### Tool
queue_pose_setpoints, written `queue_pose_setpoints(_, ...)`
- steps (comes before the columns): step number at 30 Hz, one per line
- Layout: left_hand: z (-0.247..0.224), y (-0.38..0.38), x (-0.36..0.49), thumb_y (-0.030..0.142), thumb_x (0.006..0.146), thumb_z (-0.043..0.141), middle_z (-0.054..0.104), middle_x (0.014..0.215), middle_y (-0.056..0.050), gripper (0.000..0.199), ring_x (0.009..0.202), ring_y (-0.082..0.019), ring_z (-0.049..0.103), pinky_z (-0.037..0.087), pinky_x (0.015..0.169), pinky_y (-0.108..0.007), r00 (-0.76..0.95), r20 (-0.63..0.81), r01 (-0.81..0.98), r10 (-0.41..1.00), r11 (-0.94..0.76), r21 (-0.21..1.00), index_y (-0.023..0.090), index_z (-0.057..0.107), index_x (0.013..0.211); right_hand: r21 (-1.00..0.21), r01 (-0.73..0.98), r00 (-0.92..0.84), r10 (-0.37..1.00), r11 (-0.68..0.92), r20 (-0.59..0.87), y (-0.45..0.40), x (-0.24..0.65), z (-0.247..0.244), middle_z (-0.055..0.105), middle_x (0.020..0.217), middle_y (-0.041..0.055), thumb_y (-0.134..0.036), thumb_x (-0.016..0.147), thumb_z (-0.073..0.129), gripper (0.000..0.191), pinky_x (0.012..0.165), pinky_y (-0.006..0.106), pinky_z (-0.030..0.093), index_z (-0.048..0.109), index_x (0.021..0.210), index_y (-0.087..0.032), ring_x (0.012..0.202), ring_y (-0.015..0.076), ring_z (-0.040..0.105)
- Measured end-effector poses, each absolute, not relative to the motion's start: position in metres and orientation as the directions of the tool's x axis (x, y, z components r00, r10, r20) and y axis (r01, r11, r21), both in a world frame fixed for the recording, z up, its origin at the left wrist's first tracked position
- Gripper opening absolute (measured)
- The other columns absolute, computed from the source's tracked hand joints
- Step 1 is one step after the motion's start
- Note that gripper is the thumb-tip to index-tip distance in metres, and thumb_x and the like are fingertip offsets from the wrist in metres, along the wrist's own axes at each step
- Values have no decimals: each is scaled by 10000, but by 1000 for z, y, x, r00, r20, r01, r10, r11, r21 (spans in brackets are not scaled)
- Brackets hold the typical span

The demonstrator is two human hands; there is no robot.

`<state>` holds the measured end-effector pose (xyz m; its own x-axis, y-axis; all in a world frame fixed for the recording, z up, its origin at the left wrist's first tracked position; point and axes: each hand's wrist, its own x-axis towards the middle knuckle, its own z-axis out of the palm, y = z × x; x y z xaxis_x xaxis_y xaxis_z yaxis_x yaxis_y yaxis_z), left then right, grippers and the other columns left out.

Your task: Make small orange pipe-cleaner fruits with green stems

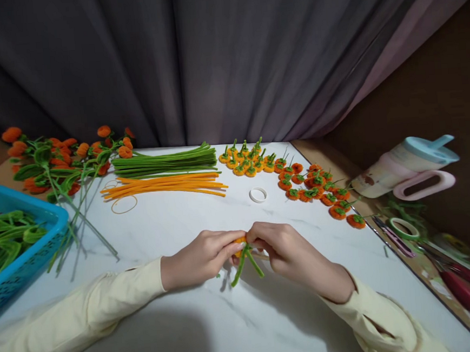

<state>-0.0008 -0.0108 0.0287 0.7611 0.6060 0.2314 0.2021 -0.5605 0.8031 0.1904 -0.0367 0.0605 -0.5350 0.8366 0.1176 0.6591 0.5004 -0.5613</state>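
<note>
My left hand (211, 254) and my right hand (287, 248) meet above the middle of the white table. Between their fingertips is a small orange pipe-cleaner piece (238, 242), mostly covered by my fingers. Two green pipe-cleaner ends (255, 264) hang from it toward me, spread in a V. The left fingers are pressed together on the orange part; the right fingers are curled at the green end. Something thin and pale shows beneath the right fingers, too hidden to name.
Green pipe cleaners (164, 163) and orange ones (164, 186) lie beyond my hands. Finished orange pieces (307, 193), yellow-orange pieces (251, 171) and a white tape roll (258, 195) are right of them. A blue basket (57, 225) stands left, a tumbler (405, 165) and red-handled pliers (468, 296) right.
</note>
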Motion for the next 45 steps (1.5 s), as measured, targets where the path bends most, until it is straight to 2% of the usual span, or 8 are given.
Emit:
queue_pose_setpoints(7,28,-9,0,210,915,368,616,745,-17,249,631,-115,582,465,628,-211,734,165,213,659,-453,866,161,568,1055,-535,729,-481,876,427,43,-37,188,66,559,662,1,52,644,410,265,511,198,319,529,742,-164,539,105,452)
queue_pose_setpoints(18,29,-8,4,337,887,459,610,811,-34,290,614,-115,585,476,605,-249,726,-104,30,680,120,992,136,536,1082,-631,631,-349,892,450,287,-46,193,54,593,736,21,-72,848,438,143,558,214,424,533,825,-176,615,116,542)
queue_pose_setpoints(20,30,-8,4,351,881,472,603,779,-28,300,595,-112,582,471,590,-243,733,-127,13,669,173,985,130,538,1072,-541,656,-371,849,527,377,-51,195,49,598,799,48,-54,854,410,175,596,234,446,534,899,-169,678,134,556)
queue_pose_setpoints(23,32,-8,5,365,872,484,607,773,-36,325,593,-115,579,474,585,-249,746,-151,-11,648,239,971,115,540,1073,-249,719,-486,726,649,486,-56,198,43,620,893,101,-10,847,352,290,610,283,459,524,1040,-141,758,179,568)
queue_pose_setpoints(26,33,-7,5,355,865,497,612,789,-49,318,643,-130,591,481,609,-261,756,-169,-36,632,298,954,108,553,1058,24,696,-629,594,717,502,-57,201,42,641,908,138,-17,862,306,328,601,320,474,523,1095,-94,777,206,578)
queue_pose_setpoints(31,32,-7,5,364,845,531,599,763,-34,327,631,-137,602,476,578,-263,762,-223,-58,607,407,912,119,531,1061,271,602,-759,433,751,486,-55,206,42,654,926,190,-58,875,347,285,618,354,493,564,1058,-37,842,242,602)
queue_pose_setpoints(36,28,-8,6,378,853,529,608,681,-14,300,591,-131,607,465,555,-252,741,-225,-33,633,369,929,127,492,1012,383,523,-821,331,761,464,-50,210,39,668,901,187,-54,871,341,292,616,349,497,598,1008,-36,819,233,616)
queue_pose_setpoints(45,27,-9,6,333,878,503,614,632,-1,204,567,-116,594,448,549,-238,701,-189,-23,688,288,957,130,502,896,429,487,-849,297,761,437,-44,210,34,679,877,156,-48,860,364,273,621,335,506,621,951,-40,787,228,631)
